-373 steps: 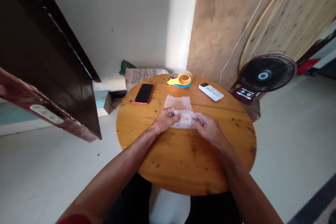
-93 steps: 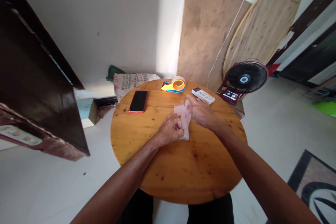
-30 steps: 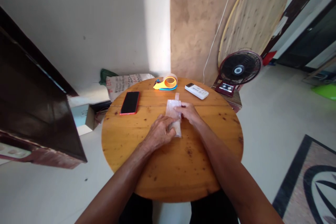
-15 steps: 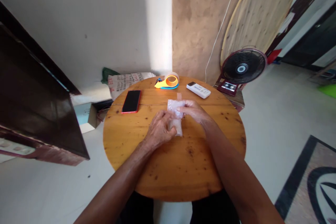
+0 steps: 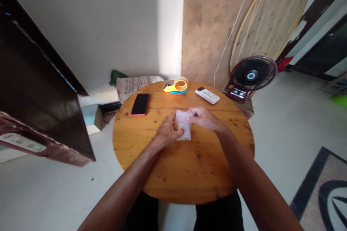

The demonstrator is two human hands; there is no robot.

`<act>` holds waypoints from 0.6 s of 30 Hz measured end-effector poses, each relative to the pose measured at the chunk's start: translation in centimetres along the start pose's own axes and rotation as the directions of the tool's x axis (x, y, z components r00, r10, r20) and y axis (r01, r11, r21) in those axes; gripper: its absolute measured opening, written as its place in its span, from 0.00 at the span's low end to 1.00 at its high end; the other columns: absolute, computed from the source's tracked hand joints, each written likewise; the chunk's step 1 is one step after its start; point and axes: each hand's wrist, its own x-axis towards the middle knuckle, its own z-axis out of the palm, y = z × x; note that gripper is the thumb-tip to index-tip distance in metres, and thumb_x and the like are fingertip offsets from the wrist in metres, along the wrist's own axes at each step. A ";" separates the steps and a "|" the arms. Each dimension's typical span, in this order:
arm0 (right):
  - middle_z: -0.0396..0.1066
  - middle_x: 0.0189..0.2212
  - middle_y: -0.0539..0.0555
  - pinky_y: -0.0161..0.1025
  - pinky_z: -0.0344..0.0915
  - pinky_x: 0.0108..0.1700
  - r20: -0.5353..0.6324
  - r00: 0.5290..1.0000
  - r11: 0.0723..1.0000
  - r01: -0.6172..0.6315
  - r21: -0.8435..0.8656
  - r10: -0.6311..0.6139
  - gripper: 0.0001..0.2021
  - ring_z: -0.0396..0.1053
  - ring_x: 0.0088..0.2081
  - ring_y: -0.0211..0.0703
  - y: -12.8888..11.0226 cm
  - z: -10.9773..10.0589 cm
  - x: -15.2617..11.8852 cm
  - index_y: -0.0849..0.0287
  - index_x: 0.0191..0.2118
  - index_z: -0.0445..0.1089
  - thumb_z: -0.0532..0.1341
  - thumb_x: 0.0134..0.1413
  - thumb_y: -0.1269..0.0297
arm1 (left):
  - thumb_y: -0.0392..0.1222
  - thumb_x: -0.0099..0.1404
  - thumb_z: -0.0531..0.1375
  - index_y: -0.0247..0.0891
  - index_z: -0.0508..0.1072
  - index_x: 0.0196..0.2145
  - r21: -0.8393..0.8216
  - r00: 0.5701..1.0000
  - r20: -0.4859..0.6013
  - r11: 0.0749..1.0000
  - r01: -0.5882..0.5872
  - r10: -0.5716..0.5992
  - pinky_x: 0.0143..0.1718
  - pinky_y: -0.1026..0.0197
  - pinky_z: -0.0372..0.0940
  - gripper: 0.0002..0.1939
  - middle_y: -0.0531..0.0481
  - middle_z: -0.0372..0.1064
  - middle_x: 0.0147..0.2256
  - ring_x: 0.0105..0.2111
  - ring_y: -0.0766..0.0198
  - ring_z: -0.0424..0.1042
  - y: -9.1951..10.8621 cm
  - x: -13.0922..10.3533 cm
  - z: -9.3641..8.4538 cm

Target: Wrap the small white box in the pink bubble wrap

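Note:
A small bundle wrapped in clear bubble wrap (image 5: 183, 129) lies near the middle of the round wooden table (image 5: 184, 173). My left hand (image 5: 168, 131) presses on its left side, fingers laid over the wrap. From the right, my right hand (image 5: 203, 117) holds the bundle's far upper edge with the fingertips. What is inside the wrap is hidden.
At the table's far side are a red-cased phone (image 5: 140, 104), an orange tape dispenser (image 5: 176, 87) and a white remote (image 5: 207, 95). A dark fan (image 5: 252, 74) stands on the floor at the right, boards lean on the wall, and a dark door (image 5: 40, 90) is at the left.
The strip of tape that stuck up from the bundle's far end is now pressed down under my right fingers. My left hand has flattened over the wrap. The bundle stays in place.

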 end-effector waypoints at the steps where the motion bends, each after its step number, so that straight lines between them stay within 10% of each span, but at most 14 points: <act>1: 0.65 0.23 0.46 0.31 0.55 0.28 -0.016 1.000 1.000 0.002 -0.022 -0.002 0.05 0.61 0.26 0.35 -0.2 0.2 -0.5 0.60 0.28 0.68 0.60 0.49 0.64 | 0.42 0.53 0.63 0.38 0.66 0.49 -0.047 1.000 0.017 0.999 -0.021 0.022 0.47 0.54 0.65 0.25 0.45 0.67 0.44 0.43 0.58 0.68 -0.2 0.1 0.0; 18: 0.74 0.43 0.54 0.41 0.66 0.48 -0.339 0.890 0.925 0.191 -0.328 -0.304 0.11 0.71 0.46 0.45 0.5 6.2 -6.2 0.55 0.41 0.72 0.55 0.56 0.70 | 0.39 0.53 0.61 0.36 0.68 0.34 -0.469 0.954 0.186 0.874 -0.126 0.237 0.34 0.67 0.60 0.10 0.53 0.62 0.33 0.32 0.68 0.63 -1.1 0.2 -0.7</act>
